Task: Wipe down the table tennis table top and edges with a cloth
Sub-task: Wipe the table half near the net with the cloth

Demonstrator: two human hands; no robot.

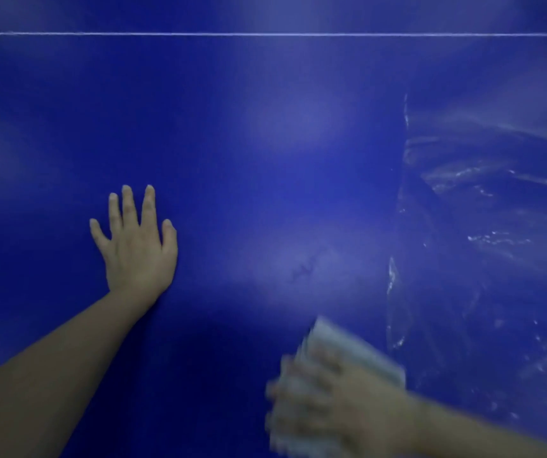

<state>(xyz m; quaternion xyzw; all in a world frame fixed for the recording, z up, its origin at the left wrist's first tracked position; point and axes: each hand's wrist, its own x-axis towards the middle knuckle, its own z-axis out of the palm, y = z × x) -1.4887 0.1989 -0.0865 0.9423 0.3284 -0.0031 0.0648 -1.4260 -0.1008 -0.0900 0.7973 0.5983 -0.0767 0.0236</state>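
Note:
The blue table tennis table top (265, 127) fills the whole view. My left hand (136, 246) lies flat on it at the middle left, fingers spread, holding nothing. My right hand (328, 401) is at the lower right, blurred by motion, pressing a pale folded cloth (354, 355) onto the surface. The cloth sticks out beyond the fingers toward the upper right. A small dark smudge (301, 269) shows on the table above the cloth.
A thin white line (265, 34) runs across the table near the top of the view. Wet streaks (483, 226) glisten over the right part of the surface. No table edge is in view.

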